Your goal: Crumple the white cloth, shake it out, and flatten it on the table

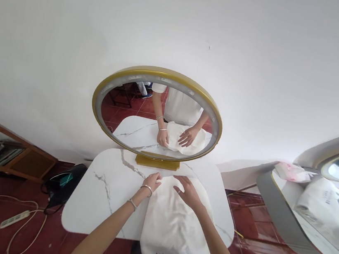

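A white cloth (178, 232) lies on the marble-patterned table (91, 200), wrinkled down its middle, its near edge hanging over the front toward my lap. At the cloth's far left corner, my left hand (152, 181) has its fingers pinched together on the edge. My right hand (188, 191) is over the far part of the cloth with its fingers spread; whether it touches the fabric I cannot tell. Both hands and the cloth show again in the oval, gold-rimmed mirror (158, 115) behind them.
The mirror's gold base (157, 161) stands at the table's back edge, by the wall. A second table (288, 217) at right bears a white bag (330, 206) and a tissue pack (293, 172). On the floor at left are a power strip (15, 219), cables and a black bag (66, 186).
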Demonstrator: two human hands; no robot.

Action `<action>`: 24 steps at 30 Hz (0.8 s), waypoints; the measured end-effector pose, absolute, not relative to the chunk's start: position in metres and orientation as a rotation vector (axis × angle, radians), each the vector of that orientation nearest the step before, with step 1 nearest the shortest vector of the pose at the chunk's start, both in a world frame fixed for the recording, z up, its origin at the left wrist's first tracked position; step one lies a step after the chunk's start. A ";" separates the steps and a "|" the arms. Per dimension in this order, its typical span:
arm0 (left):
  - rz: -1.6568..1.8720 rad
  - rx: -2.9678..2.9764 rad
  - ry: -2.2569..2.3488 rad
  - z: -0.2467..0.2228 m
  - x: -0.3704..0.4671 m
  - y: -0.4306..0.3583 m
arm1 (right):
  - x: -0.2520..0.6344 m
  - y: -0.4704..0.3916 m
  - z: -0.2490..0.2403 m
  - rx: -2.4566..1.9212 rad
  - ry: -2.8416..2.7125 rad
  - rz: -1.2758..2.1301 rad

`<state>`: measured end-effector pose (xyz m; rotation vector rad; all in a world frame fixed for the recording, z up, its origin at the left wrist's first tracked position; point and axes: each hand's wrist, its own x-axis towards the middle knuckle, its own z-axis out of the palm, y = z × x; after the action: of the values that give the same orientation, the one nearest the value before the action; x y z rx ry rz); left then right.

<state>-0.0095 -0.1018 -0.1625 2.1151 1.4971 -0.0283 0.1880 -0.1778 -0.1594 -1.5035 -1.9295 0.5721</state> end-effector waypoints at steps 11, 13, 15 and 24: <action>0.158 2.466 0.876 -0.044 -0.011 -0.124 | 0.185 -0.172 -0.086 -1.159 -2.043 0.877; 0.223 2.525 0.808 -0.019 -0.013 -0.131 | 0.191 -0.183 -0.069 -1.142 -2.041 0.908; 0.289 2.539 0.810 0.004 -0.015 -0.136 | 0.199 -0.194 -0.055 -1.149 -2.065 0.894; 0.439 2.618 0.808 0.098 -0.042 -0.154 | 0.260 -0.231 -0.025 -1.374 -2.172 1.093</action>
<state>-0.0419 -0.1536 0.0979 2.6176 0.8077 0.4385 0.2597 -0.2314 -0.0248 -1.3741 -2.1722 1.0934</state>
